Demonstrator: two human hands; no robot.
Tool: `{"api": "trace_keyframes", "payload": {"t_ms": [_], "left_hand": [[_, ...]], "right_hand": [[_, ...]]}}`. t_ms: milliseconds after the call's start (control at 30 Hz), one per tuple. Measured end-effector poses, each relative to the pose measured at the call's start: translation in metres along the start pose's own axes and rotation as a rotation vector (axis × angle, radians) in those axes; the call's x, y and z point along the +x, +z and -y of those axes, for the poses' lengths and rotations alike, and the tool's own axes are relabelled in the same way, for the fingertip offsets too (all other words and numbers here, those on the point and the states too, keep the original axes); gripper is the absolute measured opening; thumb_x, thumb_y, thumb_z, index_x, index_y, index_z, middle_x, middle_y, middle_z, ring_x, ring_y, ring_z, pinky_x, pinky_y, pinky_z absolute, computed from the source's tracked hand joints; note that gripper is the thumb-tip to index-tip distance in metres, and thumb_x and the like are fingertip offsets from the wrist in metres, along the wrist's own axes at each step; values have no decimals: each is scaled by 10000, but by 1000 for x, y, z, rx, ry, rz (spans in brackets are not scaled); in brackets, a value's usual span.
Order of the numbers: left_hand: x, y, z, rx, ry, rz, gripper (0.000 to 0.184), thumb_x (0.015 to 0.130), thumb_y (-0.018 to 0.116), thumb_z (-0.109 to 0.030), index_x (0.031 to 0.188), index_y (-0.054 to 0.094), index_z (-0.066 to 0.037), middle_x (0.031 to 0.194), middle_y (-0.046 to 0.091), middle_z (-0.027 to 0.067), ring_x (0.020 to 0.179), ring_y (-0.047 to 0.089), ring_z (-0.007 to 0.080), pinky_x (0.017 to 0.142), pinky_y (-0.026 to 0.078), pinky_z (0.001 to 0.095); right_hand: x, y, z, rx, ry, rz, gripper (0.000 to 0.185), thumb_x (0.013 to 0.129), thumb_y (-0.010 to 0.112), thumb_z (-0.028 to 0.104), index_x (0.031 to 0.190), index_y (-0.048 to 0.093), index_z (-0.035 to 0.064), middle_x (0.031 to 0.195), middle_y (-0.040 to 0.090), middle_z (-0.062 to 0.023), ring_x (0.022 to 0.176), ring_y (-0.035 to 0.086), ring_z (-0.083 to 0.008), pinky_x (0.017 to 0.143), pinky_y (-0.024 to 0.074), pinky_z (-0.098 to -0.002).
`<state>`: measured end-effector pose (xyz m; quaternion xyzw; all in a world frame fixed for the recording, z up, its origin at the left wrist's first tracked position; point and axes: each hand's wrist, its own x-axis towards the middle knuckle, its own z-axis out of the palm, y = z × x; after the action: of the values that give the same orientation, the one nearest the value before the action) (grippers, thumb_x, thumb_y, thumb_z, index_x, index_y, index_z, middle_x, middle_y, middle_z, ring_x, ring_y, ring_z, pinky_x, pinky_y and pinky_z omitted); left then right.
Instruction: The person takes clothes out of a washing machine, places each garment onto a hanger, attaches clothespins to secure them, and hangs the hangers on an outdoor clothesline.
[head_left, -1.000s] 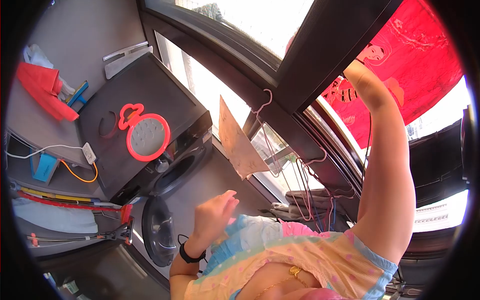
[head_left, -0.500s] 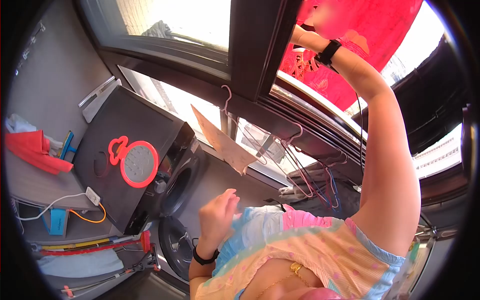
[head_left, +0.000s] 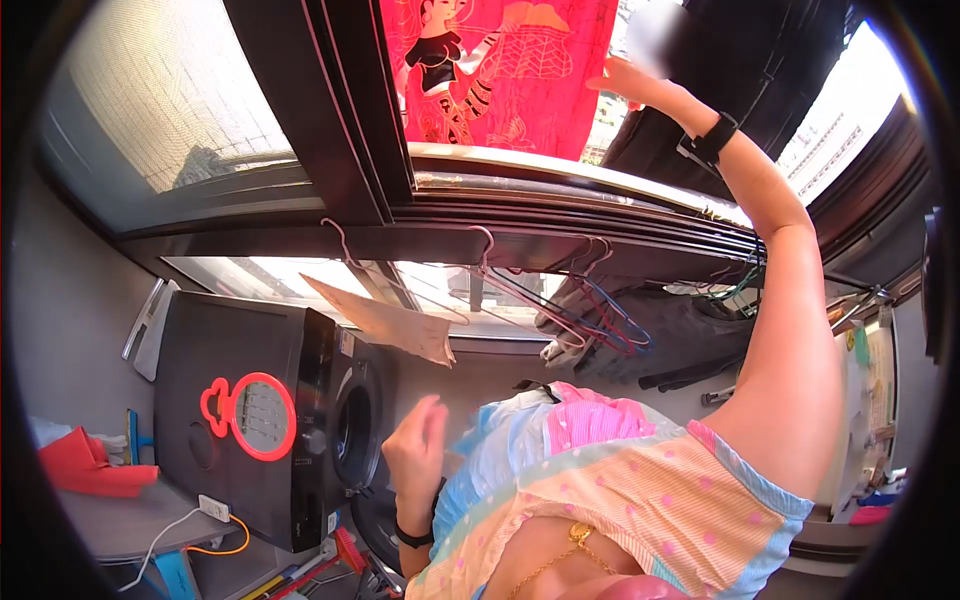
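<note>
My right hand reaches up through the open window, its fingers stretched out at the side edge of a red printed cloth. A blurred patch covers part of this hand, so whether it touches the cloth is unclear. A black wristwatch is on that wrist. Behind the hand hangs a dark black cloth. My left hand is held low before my body, fingers loosely bent and pointing up, with nothing visible in it. Beside it is blue, white and pink fabric at my front.
Several hangers and a piece of cardboard hang along the window rail. A black washing machine with its door open stands at left, a red-rimmed mirror-like item on top. Dark clothes hang below the rail.
The view has turned to the right. My right hand has moved from in front of the red cloth to its right edge. My left hand stays low by my body.
</note>
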<state>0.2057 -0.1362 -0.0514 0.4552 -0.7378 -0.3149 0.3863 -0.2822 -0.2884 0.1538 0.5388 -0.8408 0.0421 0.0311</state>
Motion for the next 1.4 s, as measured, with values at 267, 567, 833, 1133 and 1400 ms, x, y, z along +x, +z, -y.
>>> {"api": "trace_keyframes", "payload": {"t_ms": [267,567,833,1133,1400], "left_hand": [[10,3,-12,-25,159,80,193,794,659,-74,979,629,-30,798,661,132,695,651,272,608,499,322],[3,-7,-11,-19,123,98,190,817,641,-52,998,626,5,826,673,142,714,676,211,629,514,275],[-25,-16,-17,84,171,-94,201,799,661,-62,994,625,-27,795,668,116,667,658,220,577,500,283],[-131,49,-51,18,22,-374,198,805,656,-90,994,619,-49,772,664,90,654,652,220,568,500,293],[-258,137,-79,-22,-218,-485,176,807,655,-95,978,628,-60,762,660,90,631,642,217,567,494,297]], "right_hand": [[22,45,-37,965,-57,-130,266,879,586,277,927,588,16,789,621,-57,627,598,-111,505,469,-239],[14,22,-39,680,-111,-300,167,872,563,161,864,575,-6,671,637,-79,521,612,-121,494,494,-240],[47,22,-58,531,-64,-296,153,849,577,165,809,536,23,567,544,-55,447,540,-141,411,420,-276],[53,28,-76,673,-107,-162,210,882,568,202,782,498,31,571,537,-48,433,525,-130,377,416,-252],[33,27,-71,543,-158,-6,298,843,609,251,785,517,-26,587,564,-122,454,573,-191,371,427,-287]]}}
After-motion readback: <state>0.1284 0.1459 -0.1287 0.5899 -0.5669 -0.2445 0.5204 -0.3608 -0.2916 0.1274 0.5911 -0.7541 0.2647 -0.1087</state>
